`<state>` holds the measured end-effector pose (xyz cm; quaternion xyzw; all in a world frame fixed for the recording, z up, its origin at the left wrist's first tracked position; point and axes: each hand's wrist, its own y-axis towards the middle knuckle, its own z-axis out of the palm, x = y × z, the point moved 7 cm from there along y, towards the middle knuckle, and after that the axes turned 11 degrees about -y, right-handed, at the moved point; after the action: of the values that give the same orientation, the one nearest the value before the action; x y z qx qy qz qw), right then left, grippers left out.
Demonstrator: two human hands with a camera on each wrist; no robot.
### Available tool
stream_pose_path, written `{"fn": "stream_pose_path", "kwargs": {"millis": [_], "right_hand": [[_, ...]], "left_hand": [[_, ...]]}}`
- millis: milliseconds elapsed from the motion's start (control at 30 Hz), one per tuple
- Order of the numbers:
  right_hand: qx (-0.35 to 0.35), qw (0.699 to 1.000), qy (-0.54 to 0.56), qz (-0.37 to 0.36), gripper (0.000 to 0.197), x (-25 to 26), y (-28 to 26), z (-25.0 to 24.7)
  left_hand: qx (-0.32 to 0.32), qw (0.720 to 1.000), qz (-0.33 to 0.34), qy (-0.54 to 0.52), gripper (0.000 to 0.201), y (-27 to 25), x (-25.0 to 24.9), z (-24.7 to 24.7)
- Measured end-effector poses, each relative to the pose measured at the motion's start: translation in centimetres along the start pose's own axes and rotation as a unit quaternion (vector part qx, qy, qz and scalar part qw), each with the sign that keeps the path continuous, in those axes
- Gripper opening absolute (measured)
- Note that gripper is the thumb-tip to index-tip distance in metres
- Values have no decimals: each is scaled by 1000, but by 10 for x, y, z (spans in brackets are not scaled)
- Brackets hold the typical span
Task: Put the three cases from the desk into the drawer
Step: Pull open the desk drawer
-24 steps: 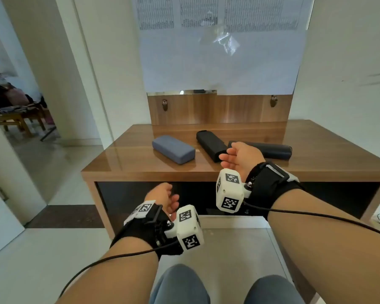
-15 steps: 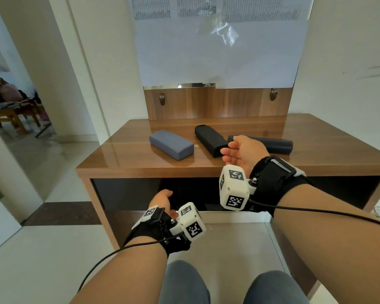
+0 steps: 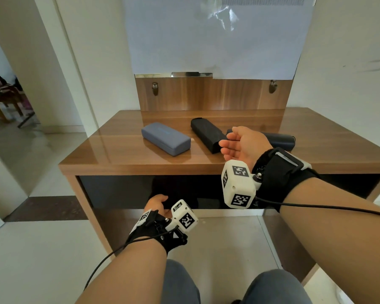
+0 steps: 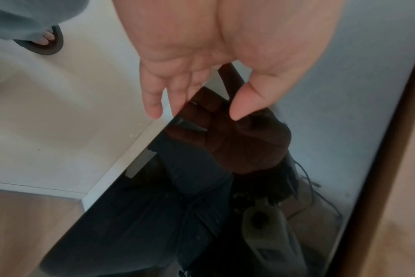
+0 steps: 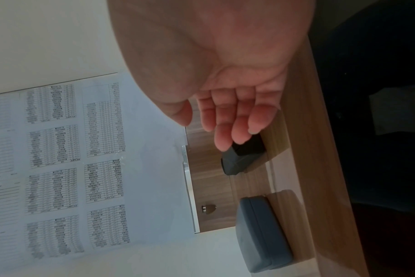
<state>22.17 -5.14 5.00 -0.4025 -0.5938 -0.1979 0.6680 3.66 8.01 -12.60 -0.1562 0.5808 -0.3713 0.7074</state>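
Three cases lie on the wooden desk (image 3: 123,154): a blue-grey case (image 3: 165,138) on the left, a black case (image 3: 206,134) in the middle, and a dark navy case (image 3: 281,139) on the right, partly hidden by my right hand. My right hand (image 3: 228,143) hovers open, palm turned left, just in front of the black case (image 5: 242,155) and holds nothing. The blue-grey case (image 5: 261,234) lies beyond it. My left hand (image 3: 157,201) is low at the glossy black drawer front (image 3: 119,189). Its thumb tip (image 4: 239,110) touches the panel and its fingers (image 4: 154,105) reach the lower edge.
A wooden back panel (image 3: 213,95) with two metal knobs rises behind the desk, with printed sheets (image 3: 217,36) taped on the wall above. My knees (image 3: 272,288) are close below the desk. White tiled floor lies to the left, with a doorway (image 3: 9,102) beyond.
My left hand has dropped lower and moved forward to the drawer front's lower edge. My right hand has stayed over the desk's front, near the black case.
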Motion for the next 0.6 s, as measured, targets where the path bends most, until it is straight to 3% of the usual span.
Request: {"fn": "stream_pose_path", "kwargs": {"millis": [267,400,533,600], "right_hand": [[-5,1000,-8,-2,22,2,-4,2],[4,1000,-17,-4,21,-3,-13,5],[29,997,-75,1,25,-16,-20,9],[37,992,-116,9,27,-24,-23,10]], "left_hand": [[30,999,-2,-27,18,-3,12,-6],[45,998,-40,-33,30,-4,23,-18],[28,999,-30,10,50,-12,25,-32],[-3,998,-6,55,47,-22,17,-40]]}}
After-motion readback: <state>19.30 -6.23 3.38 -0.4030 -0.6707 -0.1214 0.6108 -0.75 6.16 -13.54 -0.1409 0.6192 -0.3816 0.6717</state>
